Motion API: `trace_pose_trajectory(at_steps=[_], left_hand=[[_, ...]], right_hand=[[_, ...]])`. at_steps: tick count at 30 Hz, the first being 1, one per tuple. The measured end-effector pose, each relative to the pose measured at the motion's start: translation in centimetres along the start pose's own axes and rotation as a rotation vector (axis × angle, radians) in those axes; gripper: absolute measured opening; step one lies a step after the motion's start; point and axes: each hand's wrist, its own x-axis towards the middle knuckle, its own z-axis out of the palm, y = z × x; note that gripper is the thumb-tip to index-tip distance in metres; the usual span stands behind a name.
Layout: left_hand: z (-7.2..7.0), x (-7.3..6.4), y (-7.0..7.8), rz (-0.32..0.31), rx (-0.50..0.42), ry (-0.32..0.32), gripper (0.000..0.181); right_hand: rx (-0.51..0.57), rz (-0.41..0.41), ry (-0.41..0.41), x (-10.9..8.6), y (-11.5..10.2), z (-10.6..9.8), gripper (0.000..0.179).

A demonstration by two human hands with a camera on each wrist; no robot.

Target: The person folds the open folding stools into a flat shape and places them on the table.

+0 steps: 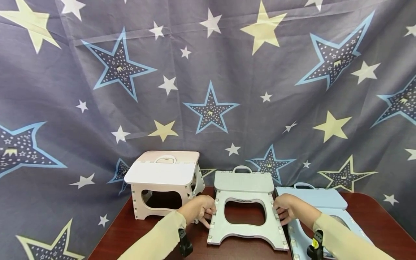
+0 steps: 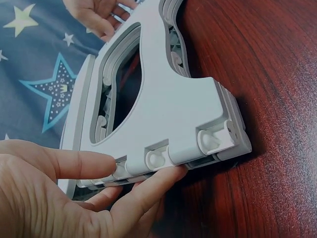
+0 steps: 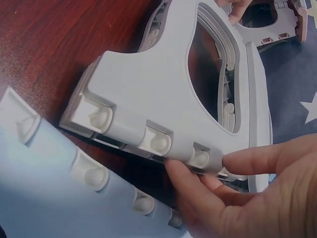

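Note:
A pale grey-white folding stool (image 1: 245,230) lies folded on the table in the middle of the head view, its seat panel and carry handle towards the back. My left hand (image 1: 202,209) holds its left edge. In the left wrist view the thumb lies on the stool's hinged side (image 2: 168,109), with fingers under the edge. On the opposite edge my right hand (image 1: 289,208) grips in the same way. The right wrist view shows the thumb and fingers pinching beside the hinge knobs of the stool (image 3: 143,79). Some fingertips are hidden beneath it.
A pinkish-white stool (image 1: 159,173) stands unfolded at the left, close to my left hand. To the right, a light blue folded stool (image 1: 312,196) lies partly under my right forearm. Behind the dark red wooden table (image 1: 112,238) hangs a star-patterned grey cloth (image 1: 208,151).

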Motion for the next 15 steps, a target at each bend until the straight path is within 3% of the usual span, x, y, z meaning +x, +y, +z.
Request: trace_pose_trajectory(at_steps=[15], left_hand=[[0.11,-0.02,-0.77,-0.004,0.001,0.005,0.012]], right_hand=[[-0.073,-0.045,0.014,-0.15,0.37,0.49,0.034]])
